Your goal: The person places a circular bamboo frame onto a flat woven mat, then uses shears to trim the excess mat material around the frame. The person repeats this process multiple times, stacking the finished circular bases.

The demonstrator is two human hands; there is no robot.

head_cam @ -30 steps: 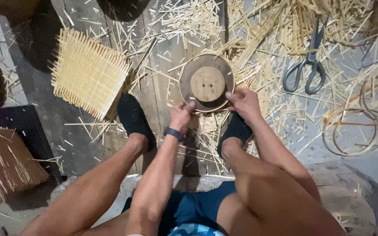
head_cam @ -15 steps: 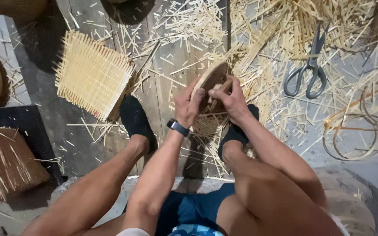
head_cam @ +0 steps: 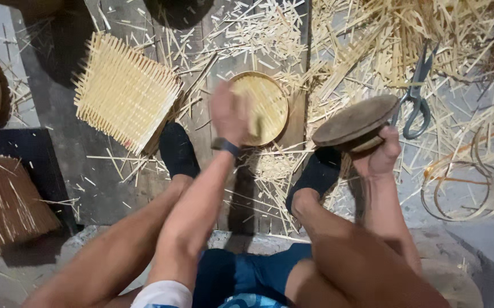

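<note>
- My left hand is blurred and lies over the near-left part of the round woven bamboo tray; I judge the fingers closed on its rim, but the blur hides the exact grip.
- My right hand is clenched under a dark round wooden mould, holding it up, tilted, off to the right of the tray and well apart from it.
- The relation that matters: the tray sits at the left hand, between my two black-socked feet and slightly beyond them, on the wooden floorboards; the mould lies to its right, its flat face slanting up towards the far right.
- The left hand is by far the nearer to the tray.
- Scissors lie just beyond the mould among bamboo slivers; a square woven mat lies towards the far left.
</note>
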